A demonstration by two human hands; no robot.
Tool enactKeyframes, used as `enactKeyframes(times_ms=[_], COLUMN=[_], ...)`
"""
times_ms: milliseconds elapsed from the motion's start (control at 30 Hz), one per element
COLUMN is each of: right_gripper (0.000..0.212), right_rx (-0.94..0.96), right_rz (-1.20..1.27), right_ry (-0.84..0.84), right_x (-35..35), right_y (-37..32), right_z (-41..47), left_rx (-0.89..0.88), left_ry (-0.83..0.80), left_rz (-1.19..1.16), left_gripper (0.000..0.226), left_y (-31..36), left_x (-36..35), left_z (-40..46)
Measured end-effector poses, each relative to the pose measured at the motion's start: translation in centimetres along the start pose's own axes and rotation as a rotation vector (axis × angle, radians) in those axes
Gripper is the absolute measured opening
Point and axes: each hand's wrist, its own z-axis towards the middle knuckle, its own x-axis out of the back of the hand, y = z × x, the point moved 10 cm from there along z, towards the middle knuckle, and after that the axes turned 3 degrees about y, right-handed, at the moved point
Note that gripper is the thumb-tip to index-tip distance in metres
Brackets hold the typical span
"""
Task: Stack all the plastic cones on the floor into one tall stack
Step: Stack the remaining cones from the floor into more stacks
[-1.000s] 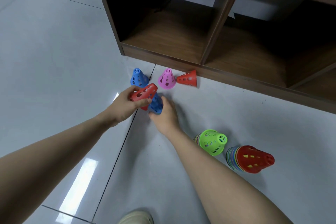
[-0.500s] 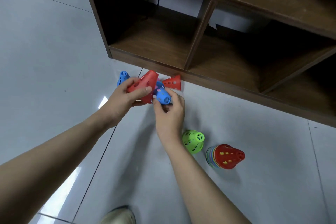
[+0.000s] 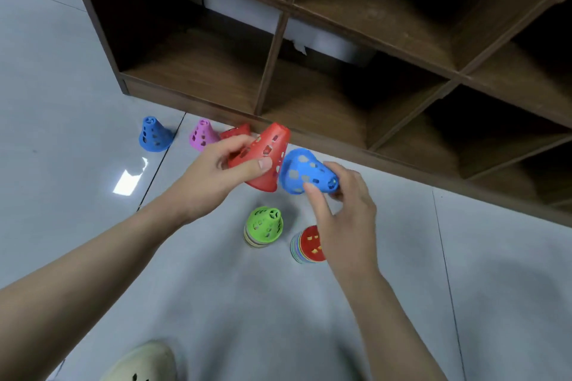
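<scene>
Over grey floor tiles [image 3: 464, 272], hands grip cones: left [image 3: 213, 178] red [image 3: 266, 158], right [image 3: 346, 219] blue [image 3: 305, 172].

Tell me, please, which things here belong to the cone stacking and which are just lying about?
Job: red cone in left hand; blue cone in right hand; green-topped stack; red-topped stack; loose blue, pink, red cones.
Lying about: wooden shelf; shoe.

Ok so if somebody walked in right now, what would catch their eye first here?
Mid-frame, the left hand grips a red cone and the right hand holds a blue cone, both in the air and side by side. Below them on the grey floor stand a green-topped stack and a red-topped stack. Behind runs a dark wooden shelf unit.
</scene>
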Motion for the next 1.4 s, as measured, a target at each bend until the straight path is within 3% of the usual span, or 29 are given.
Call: enactKeyframes(times_ms=[167,300,433,633,733,867,1033,1167,1267,1400], right_gripper=[0.028,0.019,0.023,0.025,0.025,0.030,0.033,0.055,0.052,0.047], right_rx=[-0.142,-0.204,-0.274,-0.469,-0.470,-0.488,-0.545,-0.461,-0.400,-0.245], right_rz=[-0.198,-0.246,-0.300,-0.285,-0.281,-0.281,-0.269,-0.309,-0.160,-0.158], right_ry=[-0.066,-0.206,-0.304,-0.227,-0.181,-0.196,-0.282,-0.282,-0.308,-0.439], right_x=[4.5,3.3,0.5,-0.7,-1.0,-1.2,-1.8,-1.6,-3.2,-8.8], right_y=[5.0,8.4,11.7,16.3,16.6,16.8,17.6,15.6,13.2,10.3], right_z=[-0.9,-2.9,-4.3,-5.9,-5.7,-5.3,-5.0,-2.4,0.8,4.8], left_rx=[-0.077,-0.081,-0.087,-0.067,-0.058,-0.017,-0.003,0.014,0.086,0.176], left_ry=[0.072,0.057,0.034,-0.008,-0.103,-0.167,-0.131,-0.174,-0.053,0.286], left_rz=[0.307,0.356,0.385,0.447,0.515,0.653,0.645,0.683,0.720,0.742], left_gripper=[0.040,0.049,0.042,0.041,0.042,0.047,0.051,0.064,0.069,0.061], left_y=[-1.7,-3.4,-4.9,-7.5,-9.4,-11.9,-12.8,-13.1,-13.2,-12.9], left_x=[-0.4,-0.7,-1.0,-1.9,-3.4,-4.4,-3.9,-2.8,1.1,8.5], left_z=[-1.3,-1.9,-2.1,-2.1,-1.9,-1.7,-1.6,-1.6,-0.4,2.2])
